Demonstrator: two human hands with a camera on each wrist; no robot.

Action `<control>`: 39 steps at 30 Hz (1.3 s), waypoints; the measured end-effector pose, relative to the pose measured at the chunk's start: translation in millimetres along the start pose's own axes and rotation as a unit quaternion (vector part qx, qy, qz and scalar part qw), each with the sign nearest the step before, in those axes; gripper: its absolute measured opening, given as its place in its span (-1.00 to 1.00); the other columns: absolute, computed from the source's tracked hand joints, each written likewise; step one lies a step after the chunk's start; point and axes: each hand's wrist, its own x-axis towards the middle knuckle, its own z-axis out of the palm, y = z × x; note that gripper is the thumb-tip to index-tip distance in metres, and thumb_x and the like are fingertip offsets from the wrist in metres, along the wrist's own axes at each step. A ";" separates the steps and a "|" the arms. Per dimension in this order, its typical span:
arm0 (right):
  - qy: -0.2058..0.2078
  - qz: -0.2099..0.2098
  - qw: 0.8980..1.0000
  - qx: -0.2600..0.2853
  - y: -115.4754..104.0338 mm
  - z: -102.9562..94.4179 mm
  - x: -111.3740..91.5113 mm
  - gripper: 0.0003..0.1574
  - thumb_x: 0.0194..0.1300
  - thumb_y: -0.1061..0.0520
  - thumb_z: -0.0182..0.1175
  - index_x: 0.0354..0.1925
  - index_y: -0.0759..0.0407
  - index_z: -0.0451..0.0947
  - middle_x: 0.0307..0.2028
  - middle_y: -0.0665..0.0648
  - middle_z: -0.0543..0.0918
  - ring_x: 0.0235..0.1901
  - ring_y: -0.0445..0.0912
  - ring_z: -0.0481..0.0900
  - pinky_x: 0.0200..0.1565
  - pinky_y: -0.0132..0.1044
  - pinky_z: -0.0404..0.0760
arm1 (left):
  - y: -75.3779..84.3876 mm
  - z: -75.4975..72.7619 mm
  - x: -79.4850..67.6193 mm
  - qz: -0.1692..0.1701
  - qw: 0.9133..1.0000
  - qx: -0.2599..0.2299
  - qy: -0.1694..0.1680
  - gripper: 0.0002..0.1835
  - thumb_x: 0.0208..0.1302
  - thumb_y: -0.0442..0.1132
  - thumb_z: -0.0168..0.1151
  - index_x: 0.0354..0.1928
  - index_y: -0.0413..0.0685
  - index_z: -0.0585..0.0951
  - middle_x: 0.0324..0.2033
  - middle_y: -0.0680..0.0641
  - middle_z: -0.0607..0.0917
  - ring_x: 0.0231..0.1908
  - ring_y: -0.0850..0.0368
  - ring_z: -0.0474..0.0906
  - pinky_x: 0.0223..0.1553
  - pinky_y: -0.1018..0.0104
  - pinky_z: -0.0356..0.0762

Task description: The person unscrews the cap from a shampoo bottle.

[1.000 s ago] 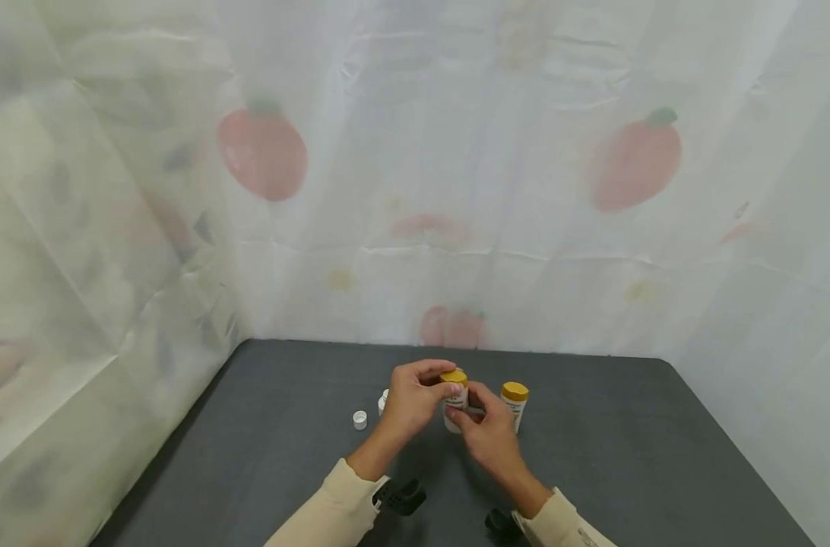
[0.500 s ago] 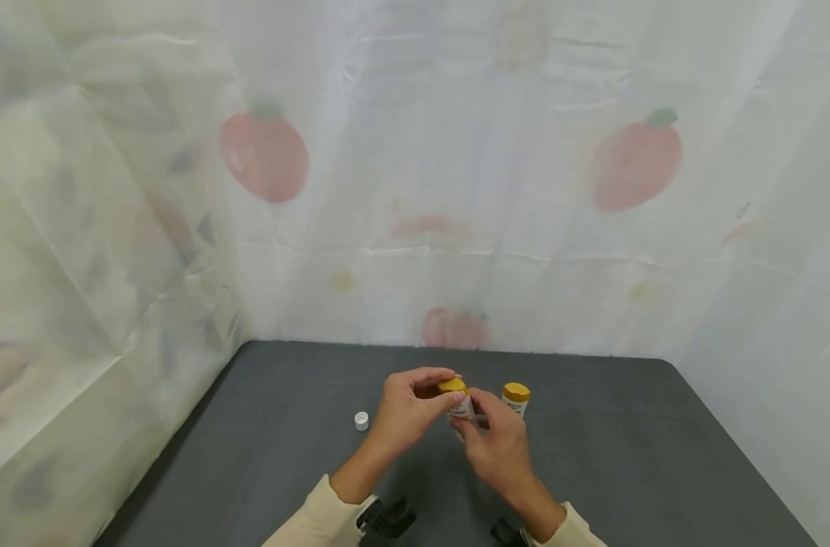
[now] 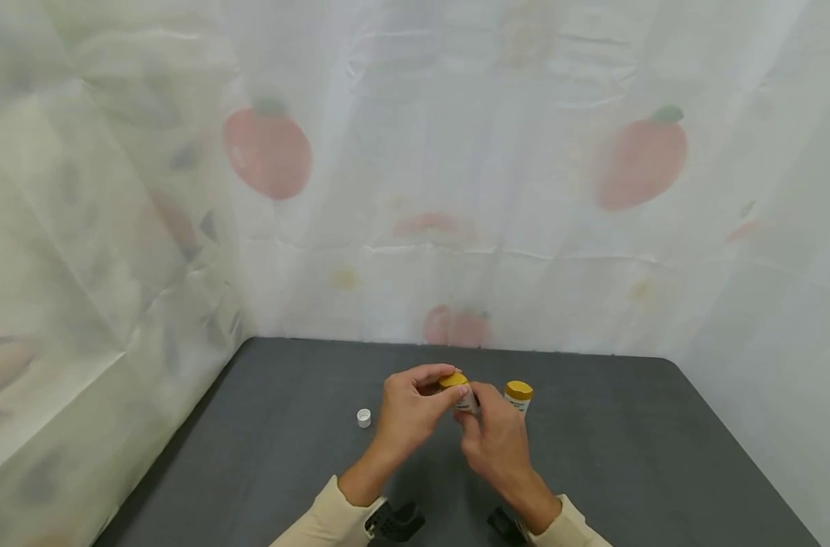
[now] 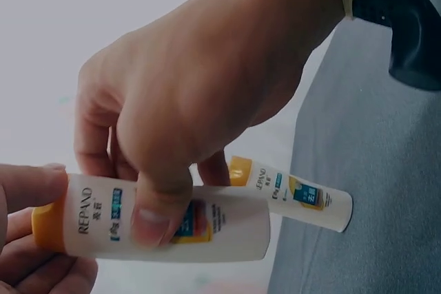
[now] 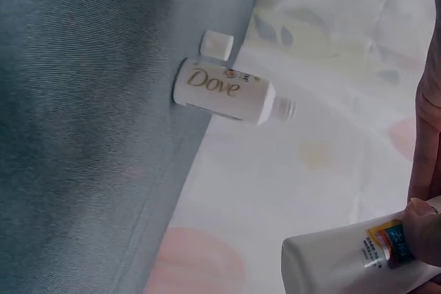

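Raised above the table is a white REPAND bottle (image 4: 238, 225) with a yellow cap (image 3: 454, 378). My left hand (image 3: 410, 410) pinches the cap between thumb and fingers in the head view. Lower down, my right hand (image 3: 497, 444) grips the bottle's body, its thumb across the label in the left wrist view. The bottle lies nearly sideways in that view, cap end to the left. A second, similar yellow-capped bottle (image 3: 519, 392) stands on the table just beyond my right hand, partly hidden by it.
A white Dove bottle (image 5: 222, 91) with an uncapped, clear neck stands on the dark grey table (image 3: 278, 456); the left hand hides it in the head view. Its small white cap (image 3: 363, 418) lies beside it. A patterned curtain (image 3: 415, 152) closes off the back and sides.
Both hands have kept hold of the bottle and cap while the bottle has tilted. My left hand has shifted slightly left, covering the Dove bottle that was partly visible in the head view.
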 end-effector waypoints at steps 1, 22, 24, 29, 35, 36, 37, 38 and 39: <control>0.008 -0.006 1.000 -0.005 0.1 0.6 0.8 -0.58 0.08 0.32 0.53 -0.08 0.25 0.63 -0.28 0.15 0.74 -0.39 -0.06 0.74 -0.37 -0.13 0.73 | 0.6 1.3 0.2 0.000 1.000 -0.003 0.008 -0.69 0.22 -0.18 0.56 -0.01 -0.10 0.80 -0.08 -0.12 0.85 -0.10 0.07 0.82 -0.12 0.44 0.76; 0.065 -0.068 0.996 0.004 3.6 0.6 10.8 -0.68 0.06 0.38 0.48 -0.17 0.30 0.66 -0.39 0.18 0.74 -0.48 -0.03 0.74 -0.48 -0.19 0.73 | 9.2 18.9 4.6 0.019 0.994 -0.003 0.104 -0.82 0.17 -0.14 0.60 -0.20 0.03 0.84 -0.22 -0.04 0.86 -0.29 0.23 0.78 -0.27 0.42 0.75; 0.022 -0.019 0.998 0.059 2.3 -3.5 9.9 -0.63 0.07 0.40 0.51 -0.10 0.28 0.70 -0.33 0.18 0.78 -0.44 -0.04 0.78 -0.45 -0.29 0.74 | 6.8 12.5 7.9 0.032 0.998 -0.025 0.043 -0.80 0.23 -0.18 0.55 -0.11 -0.03 0.84 -0.08 -0.08 0.85 -0.17 0.21 0.79 -0.15 0.43 0.75; -0.078 0.107 0.972 0.196 -2.6 -20.7 13.2 -0.52 0.11 0.40 0.51 0.04 0.23 0.74 -0.20 0.19 0.84 -0.29 0.01 0.83 -0.31 -0.38 0.78 | 4.3 -12.5 19.1 0.076 0.977 -0.103 -0.169 -0.59 0.44 -0.33 0.31 0.28 -0.27 0.63 0.31 -0.29 0.63 0.18 0.20 0.69 0.14 0.41 0.68; -0.158 0.148 0.941 0.262 -2.3 -40.4 12.2 -0.57 0.14 0.34 0.51 0.01 0.22 0.75 -0.18 0.22 0.84 -0.20 0.03 0.85 -0.27 -0.40 0.76 | 2.2 -29.9 26.0 0.050 0.934 -0.155 -0.318 -0.52 0.47 -0.36 0.26 0.35 -0.40 0.52 0.35 -0.46 0.53 0.26 0.25 0.64 0.20 0.34 0.67; -0.163 0.147 0.939 0.263 -2.1 -42.4 11.4 -0.58 0.14 0.33 0.51 0.01 0.21 0.75 -0.18 0.23 0.84 -0.20 0.02 0.85 -0.27 -0.41 0.75 | 1.4 -30.1 26.0 0.047 0.933 -0.155 -0.321 -0.52 0.45 -0.36 0.28 0.34 -0.41 0.54 0.33 -0.47 0.54 0.25 0.24 0.65 0.20 0.33 0.67; -0.165 0.148 0.939 0.263 -2.2 -43.9 10.9 -0.58 0.13 0.33 0.52 0.00 0.21 0.75 -0.18 0.22 0.84 -0.20 0.01 0.85 -0.27 -0.41 0.75 | 0.7 -29.7 25.7 0.046 0.933 -0.156 -0.320 -0.52 0.43 -0.37 0.31 0.32 -0.42 0.55 0.30 -0.48 0.56 0.24 0.23 0.66 0.19 0.32 0.68; -0.163 0.147 0.940 0.263 -2.4 -44.8 10.5 -0.58 0.12 0.33 0.52 -0.01 0.21 0.76 -0.18 0.22 0.84 -0.20 0.01 0.85 -0.28 -0.41 0.76 | 0.1 -28.9 25.0 0.050 0.934 -0.159 -0.316 -0.52 0.40 -0.38 0.32 0.30 -0.45 0.55 0.28 -0.51 0.57 0.23 0.21 0.67 0.19 0.30 0.69; -0.160 0.148 0.940 0.262 -3.0 -45.5 10.4 -0.58 0.11 0.34 0.52 -0.02 0.19 0.76 -0.19 0.21 0.84 -0.20 0.00 0.85 -0.28 -0.41 0.76 | -0.2 -27.8 24.1 0.053 0.936 -0.164 -0.308 -0.53 0.38 -0.40 0.34 0.28 -0.47 0.56 0.25 -0.54 0.58 0.21 0.20 0.69 0.18 0.29 0.69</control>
